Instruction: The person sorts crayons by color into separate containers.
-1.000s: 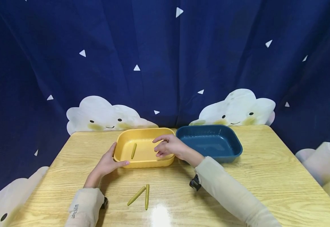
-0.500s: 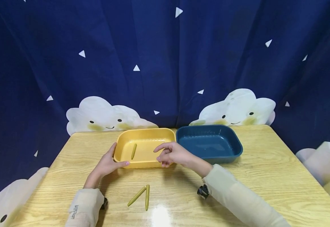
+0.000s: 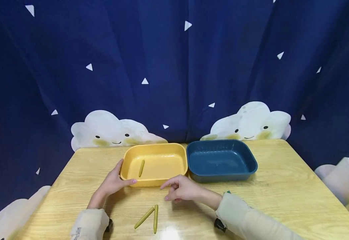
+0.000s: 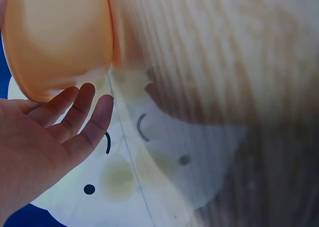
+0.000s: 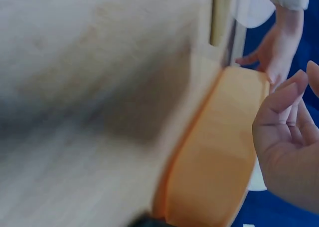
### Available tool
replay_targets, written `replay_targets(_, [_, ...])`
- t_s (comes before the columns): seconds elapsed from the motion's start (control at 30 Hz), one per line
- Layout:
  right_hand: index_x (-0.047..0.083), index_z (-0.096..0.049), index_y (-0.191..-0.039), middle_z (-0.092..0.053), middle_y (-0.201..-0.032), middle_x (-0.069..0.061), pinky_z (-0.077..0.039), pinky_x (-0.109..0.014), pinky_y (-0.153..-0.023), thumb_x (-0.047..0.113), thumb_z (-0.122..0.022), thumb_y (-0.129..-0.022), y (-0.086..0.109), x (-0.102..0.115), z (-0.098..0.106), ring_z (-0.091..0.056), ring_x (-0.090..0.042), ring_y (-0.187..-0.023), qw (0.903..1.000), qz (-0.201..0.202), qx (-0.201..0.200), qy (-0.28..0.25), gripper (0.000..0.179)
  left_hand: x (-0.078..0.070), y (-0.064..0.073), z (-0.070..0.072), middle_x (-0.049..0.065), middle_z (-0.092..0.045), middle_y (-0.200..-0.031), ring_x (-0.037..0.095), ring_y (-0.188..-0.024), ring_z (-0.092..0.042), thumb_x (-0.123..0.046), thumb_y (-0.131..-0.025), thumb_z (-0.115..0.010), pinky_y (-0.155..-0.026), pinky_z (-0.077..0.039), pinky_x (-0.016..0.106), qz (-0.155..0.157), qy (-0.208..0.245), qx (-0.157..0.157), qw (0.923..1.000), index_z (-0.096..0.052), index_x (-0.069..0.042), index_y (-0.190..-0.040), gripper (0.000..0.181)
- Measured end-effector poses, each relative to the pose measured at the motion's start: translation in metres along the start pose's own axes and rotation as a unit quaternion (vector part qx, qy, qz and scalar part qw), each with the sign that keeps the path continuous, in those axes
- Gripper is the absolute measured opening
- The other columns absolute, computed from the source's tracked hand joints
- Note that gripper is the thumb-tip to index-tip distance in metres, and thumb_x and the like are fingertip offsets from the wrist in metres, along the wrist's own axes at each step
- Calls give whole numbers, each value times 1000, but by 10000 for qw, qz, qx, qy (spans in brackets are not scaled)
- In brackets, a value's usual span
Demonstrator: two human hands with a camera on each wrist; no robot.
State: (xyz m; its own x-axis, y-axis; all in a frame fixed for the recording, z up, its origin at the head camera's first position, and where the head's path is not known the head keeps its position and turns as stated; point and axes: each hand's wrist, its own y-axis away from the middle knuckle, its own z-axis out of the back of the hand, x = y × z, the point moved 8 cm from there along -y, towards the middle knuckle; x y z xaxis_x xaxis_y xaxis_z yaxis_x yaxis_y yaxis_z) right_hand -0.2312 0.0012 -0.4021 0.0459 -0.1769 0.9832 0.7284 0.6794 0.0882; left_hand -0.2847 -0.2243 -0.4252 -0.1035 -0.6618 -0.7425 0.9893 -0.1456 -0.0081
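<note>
My left hand (image 3: 112, 181) rests against the left front corner of a yellow plastic bin (image 3: 156, 183). Its thumb lies at the front rim and its fingers along the left side, loosely bent in the left wrist view. Inside the bin lies one olive-yellow crayon (image 3: 141, 168). My right hand (image 3: 184, 190) hovers just in front of the bin's right part, fingers loosely bent, with nothing visible in them. Nearer on the table lie two more such crayons, one slanted (image 3: 144, 217) and one nearly straight (image 3: 155, 219), their far ends almost touching.
A dark blue bin (image 3: 222, 176) with nothing visible in it stands right beside the yellow one. Both are near the back of the wooden table (image 3: 285, 200). Behind hangs a navy curtain (image 3: 162, 50) with white clouds and triangles. A small teal bit (image 3: 228, 192) shows by the right sleeve.
My right hand has drawn back from over the yellow bin toward the near side. The left hand has stayed at the bin's corner. The view has tipped slightly upward.
</note>
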Motion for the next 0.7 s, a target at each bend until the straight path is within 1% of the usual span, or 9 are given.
replay_targets(0.13, [-11, -58, -112, -52, -54, -1, -36, -23, -45, -8, -66, -75, 3, -9, -5, -40, -10, -45, 9998, -29, 86, -183, 38, 1, 0, -1, 30, -20, -143, 43, -128, -26, -38, -68, -79, -103, -25, 52, 87, 41, 20, 10000, -7, 8, -142, 113])
replay_targets(0.27, [-11, -59, -110, -52, -54, 1, -36, -21, -44, -7, -68, -73, 4, -16, -6, -41, -7, -45, 9999, -80, 5, -134, 38, 0, 0, 0, 30, -21, -143, 42, -128, -27, -38, -68, -79, -102, -26, 52, 92, 15, 20, 10000, -7, 8, -142, 113])
replay_targets(0.37, [-9, -60, -109, -52, -54, 1, -36, -21, -44, -6, -70, -72, 5, -21, -7, -41, -8, -45, 9998, -187, -39, -39, 38, -1, 0, 0, 32, -21, -142, 43, -127, -28, -36, -70, -78, -102, -27, 52, 30, -16, 35, 10000, -6, 9, -142, 112])
replay_targets(0.5, [-7, -61, -108, -51, -53, 0, -36, -21, -43, -5, -71, -72, 4, -26, -10, -40, -8, -43, 9994, -342, -70, -41, 38, -2, 0, 0, 32, -21, -142, 44, -126, -28, -36, -70, -78, -102, -27, 52, -42, -22, 24, 10000, -6, 10, -141, 112])
replay_targets(0.7, [-4, -63, -104, -49, -49, -1, -35, -21, -43, -5, -72, -71, 1, -35, -14, -38, -8, -41, 9980, -624, -48, -76, 35, 1, -1, -1, 31, -21, -142, 43, -126, -29, -37, -69, -79, -102, -26, 51, -38, 32, -10, 10000, -7, 9, -142, 112])
